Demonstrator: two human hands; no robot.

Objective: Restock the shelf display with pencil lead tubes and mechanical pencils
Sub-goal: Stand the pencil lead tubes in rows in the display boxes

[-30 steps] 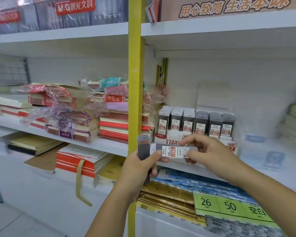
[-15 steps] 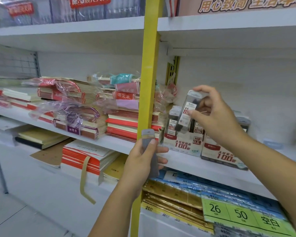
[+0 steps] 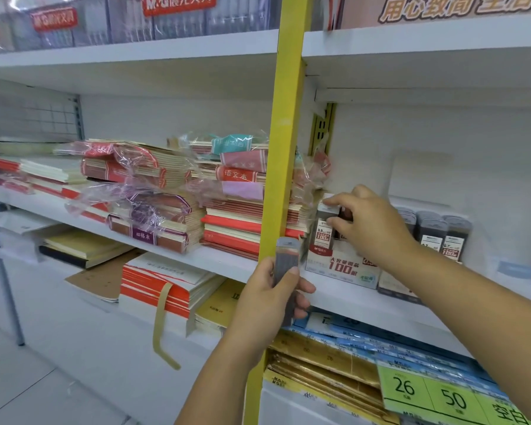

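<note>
Two tubes are in play, one in each grip. My right grip (image 3: 365,223) is pinching the cap of a lead tube (image 3: 323,230) between thumb and curled fingertips. That tube is standing upright at the left end of the white display box (image 3: 341,266), with its lower part sitting behind the box's front wall. I am judging that it is being seated in its row, though I cannot tell whether it is fully down. My left grip (image 3: 269,297) is wrapping its thumb and fingers round a spare tube (image 3: 286,259), holding it upright just in front of the yellow upright (image 3: 285,148), beside the box's left edge but not touching it. The box is sitting on the shelf (image 3: 334,300), and to its right a darker box is carrying its own dark tubes (image 3: 432,230). Further left, wrapped notebook stacks (image 3: 154,219) are crowding the same shelf, close to the box's left side. I am reading this as the lead-tube step, with no mechanical pencils showing anywhere I can see. The next move is calling for letting go once the tube is sitting level with its neighbours, then passing the spare tube across. The slot is tight against the upright, so I am planning a straight downward push, not a sideways one.
</note>
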